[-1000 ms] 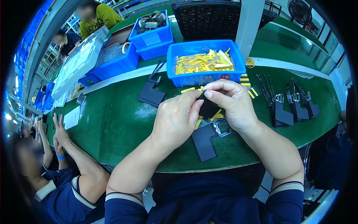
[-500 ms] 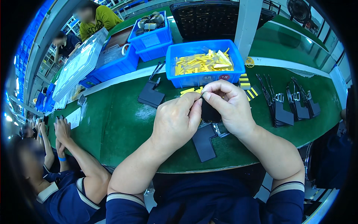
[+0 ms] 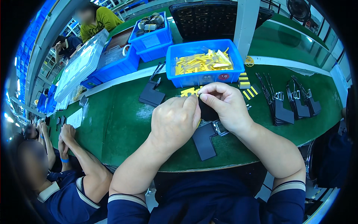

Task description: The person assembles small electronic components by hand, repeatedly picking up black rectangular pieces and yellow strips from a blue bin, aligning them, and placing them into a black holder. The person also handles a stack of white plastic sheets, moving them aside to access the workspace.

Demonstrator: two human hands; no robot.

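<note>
Close together at mid-table, my left hand (image 3: 173, 117) and my right hand (image 3: 227, 106) are both closed, thumbs and forefingers pinched at the top of a dark black piece (image 3: 209, 112). Most of its outline is hidden by my fingers. Just below them lies an L-shaped dark grey flat part (image 3: 203, 143), with shiny metal and clear bits (image 3: 220, 128) at its inner corner. Small yellow strips (image 3: 189, 91) lie beyond my fingertips. Behind my right hand are yellow-and-grey blocks (image 3: 244, 83).
A blue bin (image 3: 194, 79) of yellow strips stands behind my hands. L-shaped parts with black cables are stacked at left (image 3: 152, 96) and right (image 3: 283, 114). More blue bins (image 3: 153, 52) stand back left. A co-worker's arm (image 3: 87, 151) rests at the table's left edge.
My pinched fingertips have shifted slightly left and the left hand has turned a little. At left, the co-worker's hands have come down toward the table edge.
</note>
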